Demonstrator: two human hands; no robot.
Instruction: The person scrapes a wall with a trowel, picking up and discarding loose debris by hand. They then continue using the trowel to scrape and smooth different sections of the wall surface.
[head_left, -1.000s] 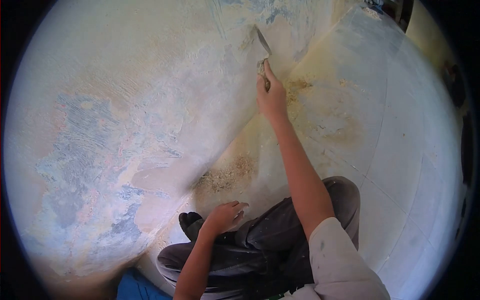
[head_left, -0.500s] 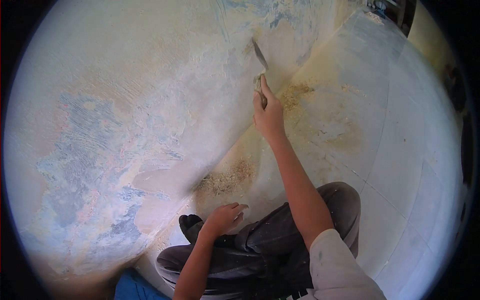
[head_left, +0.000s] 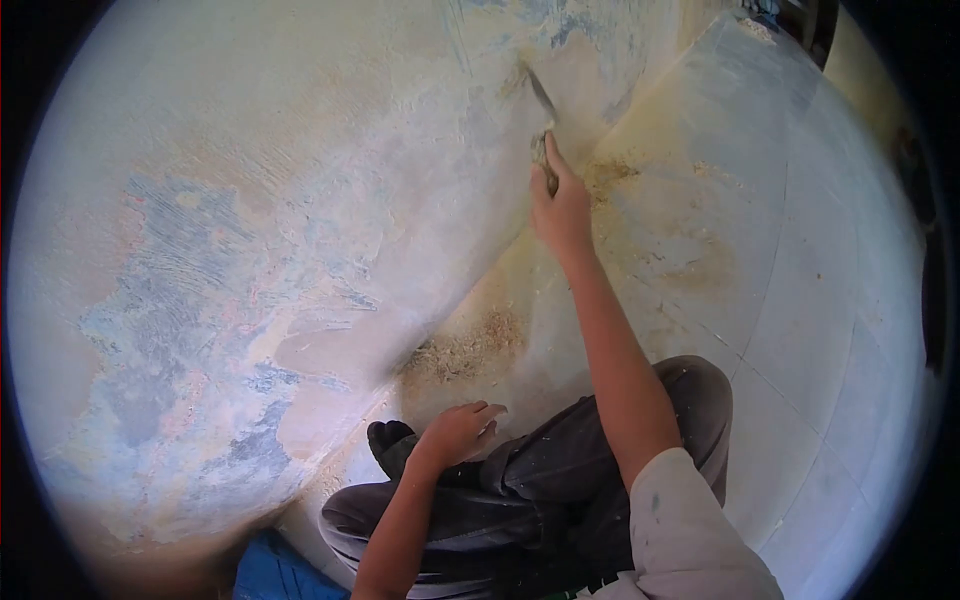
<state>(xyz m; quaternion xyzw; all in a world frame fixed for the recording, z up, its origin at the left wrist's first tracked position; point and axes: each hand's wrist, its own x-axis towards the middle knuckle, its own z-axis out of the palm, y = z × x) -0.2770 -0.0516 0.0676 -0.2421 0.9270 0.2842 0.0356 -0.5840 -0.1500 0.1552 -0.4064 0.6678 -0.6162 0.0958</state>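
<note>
On the left of the frame I see the wall (head_left: 250, 250), bared in broad blue-grey and pink patches, with pale coating left toward the top and upper left. Low in the middle, my left hand (head_left: 455, 432) rests on the dark trousers (head_left: 560, 480) at the knee, fingers loosely curled and holding nothing. Just above it a heap of scrapings (head_left: 465, 350) lies where the wall meets the floor. In the upper centre, my right hand (head_left: 562, 210) is wrapped round the scraper (head_left: 541, 95), forefinger laid along the handle and blade tip against the wall. I judge the scraping well along, though the strip around the blade looks unfinished. On the right, the tiled floor (head_left: 800, 300) carries yellowish dust.
</note>
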